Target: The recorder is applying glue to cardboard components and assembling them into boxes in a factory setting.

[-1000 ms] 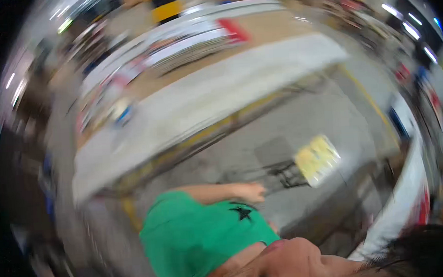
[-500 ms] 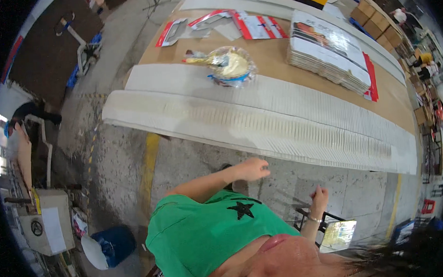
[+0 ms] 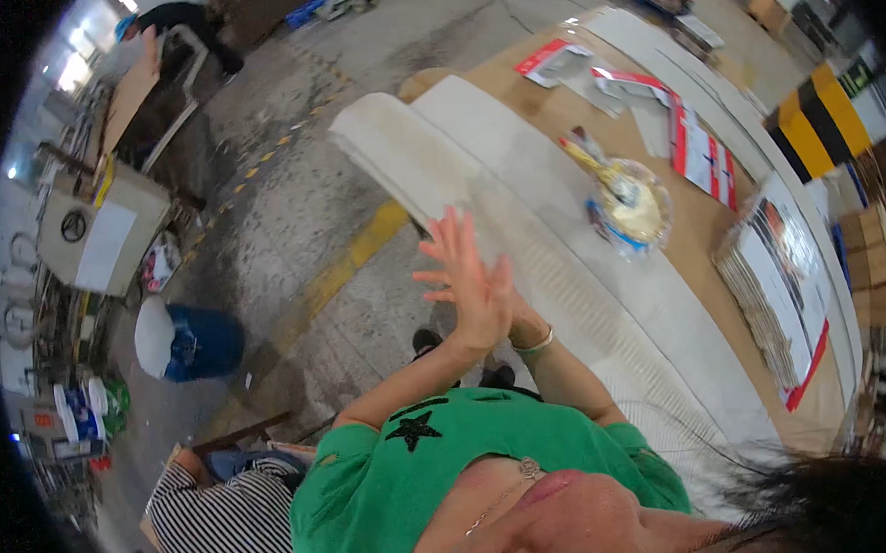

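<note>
My left hand point(image 3: 482, 299) is in front of my chest, its fingers stretched out and apart. Against it presses my right hand point(image 3: 526, 324), with a bracelet at the wrist; most of this hand is hidden, and some spread fingers, seemingly its own, show past the left one. Neither hand holds anything I can see. Just beyond them runs a long row of overlapping white sheets point(image 3: 548, 281) along the table's near edge. Farther back stands a plastic-lined bowl of pale yellow paste point(image 3: 638, 214), with a yellow-handled brush point(image 3: 589, 159) across its rim.
Red-and-white card cutouts point(image 3: 695, 158) and a stack of printed sheets point(image 3: 779, 289) lie on the brown-covered table point(image 3: 699, 288). A blue barrel point(image 3: 204, 341) stands on the floor at left. A person in stripes point(image 3: 225, 518) is close by at lower left; another point(image 3: 184, 25) bends over at upper left.
My hands, apart before, have come together, and the left hand's fingers have spread. My view has turned, so the table now slants down to the right. The striped person shows more.
</note>
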Demonstrator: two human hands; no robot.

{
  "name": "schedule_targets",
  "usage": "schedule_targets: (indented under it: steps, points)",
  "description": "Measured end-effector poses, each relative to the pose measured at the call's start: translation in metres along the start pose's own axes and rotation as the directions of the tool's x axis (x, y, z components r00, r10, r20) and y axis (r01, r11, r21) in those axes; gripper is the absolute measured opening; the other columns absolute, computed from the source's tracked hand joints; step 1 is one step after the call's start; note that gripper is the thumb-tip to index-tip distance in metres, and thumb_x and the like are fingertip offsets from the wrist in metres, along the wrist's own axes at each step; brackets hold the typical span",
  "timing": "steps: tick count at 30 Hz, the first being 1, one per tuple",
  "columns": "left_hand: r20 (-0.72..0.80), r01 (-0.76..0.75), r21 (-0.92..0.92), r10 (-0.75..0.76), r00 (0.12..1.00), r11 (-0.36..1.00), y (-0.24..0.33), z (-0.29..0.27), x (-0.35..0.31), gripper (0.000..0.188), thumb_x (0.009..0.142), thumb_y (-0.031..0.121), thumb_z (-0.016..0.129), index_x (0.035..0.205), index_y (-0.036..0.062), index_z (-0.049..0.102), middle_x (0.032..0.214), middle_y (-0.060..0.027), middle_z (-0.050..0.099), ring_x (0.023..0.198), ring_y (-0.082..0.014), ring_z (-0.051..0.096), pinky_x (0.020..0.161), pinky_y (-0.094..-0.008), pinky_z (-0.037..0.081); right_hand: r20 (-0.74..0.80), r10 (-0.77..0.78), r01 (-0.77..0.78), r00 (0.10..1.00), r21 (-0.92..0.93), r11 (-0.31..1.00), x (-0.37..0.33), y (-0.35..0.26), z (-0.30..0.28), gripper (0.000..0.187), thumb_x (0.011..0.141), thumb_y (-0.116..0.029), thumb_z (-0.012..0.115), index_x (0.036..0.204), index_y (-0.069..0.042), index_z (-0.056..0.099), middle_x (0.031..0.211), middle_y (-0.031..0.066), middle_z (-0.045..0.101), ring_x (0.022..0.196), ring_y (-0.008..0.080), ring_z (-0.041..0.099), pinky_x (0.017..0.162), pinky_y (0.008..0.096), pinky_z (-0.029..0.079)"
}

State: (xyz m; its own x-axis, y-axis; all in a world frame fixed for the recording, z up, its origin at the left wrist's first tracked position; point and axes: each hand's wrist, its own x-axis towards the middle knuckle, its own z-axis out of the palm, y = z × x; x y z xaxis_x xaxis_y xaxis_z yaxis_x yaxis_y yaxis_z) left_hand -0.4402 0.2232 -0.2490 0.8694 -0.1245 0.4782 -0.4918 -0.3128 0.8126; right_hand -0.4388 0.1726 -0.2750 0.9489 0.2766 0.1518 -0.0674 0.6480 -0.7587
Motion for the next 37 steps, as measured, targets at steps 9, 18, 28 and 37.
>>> schedule_targets:
  steps: [9, 18, 28, 37]
  points:
    - [-0.567, -0.008, -0.228, -0.126, 0.814, 0.974, -0.100, -0.179, 0.072, 0.048, 0.093, 0.023, 0.032, 0.132, -0.0051, 0.030, 0.140, -0.0159, 0.028, 0.132, -0.0246, 0.023, 0.109, -0.0365, 0.014, 0.349, 0.412, -0.478, 0.842, 0.128, 0.869, 0.126, 0.087, 0.100, 0.058, 0.095, -0.033, 0.039, 0.141, -0.009, 0.015, 0.144, 0.0060, 0.021, 0.128, 0.0158, 0.026, 0.102, 0.0367, 0.029]
    - [-0.804, 0.021, -0.056, -0.057, 0.592, 0.998, -0.224, -0.381, 0.146, 0.050, 0.094, 0.030, 0.032, 0.127, -0.0065, 0.036, 0.131, -0.0181, 0.039, 0.126, -0.0267, 0.032, 0.104, -0.0408, 0.027, 0.541, 0.574, -0.607, 0.614, -0.141, 0.782, 0.301, 0.196, 0.188, 0.047, 0.093, -0.028, 0.043, 0.134, -0.006, 0.034, 0.127, 0.0047, 0.046, 0.109, 0.0117, 0.047, 0.092, 0.0292, 0.040]
    - [-0.376, 0.222, -0.093, -0.241, 0.895, 0.971, -0.337, -0.413, 0.325, 0.029, 0.092, 0.011, 0.046, 0.115, -0.0057, 0.051, 0.113, -0.0108, 0.056, 0.104, -0.0175, 0.053, 0.091, -0.0298, 0.042, -0.164, 0.464, -0.491, 0.871, -0.315, 0.812, 0.507, 0.236, 0.035, 0.031, 0.087, -0.026, 0.054, 0.068, -0.001, 0.053, 0.063, 0.0029, 0.055, 0.057, 0.0088, 0.052, 0.052, 0.0268, 0.043]
    - [0.520, 0.428, -0.047, -0.344, 0.782, 0.902, -0.455, -0.296, 0.567, 0.028, 0.089, 0.011, 0.049, 0.112, -0.0049, 0.053, 0.110, -0.0112, 0.058, 0.100, -0.0189, 0.056, 0.086, -0.0285, 0.044, -0.486, -0.204, 0.012, 0.850, -0.369, 0.929, 0.672, 0.156, -0.089, 0.018, 0.086, -0.020, 0.054, 0.078, -0.005, 0.054, 0.060, 0.0038, 0.054, 0.050, 0.0112, 0.052, 0.048, 0.0270, 0.044]
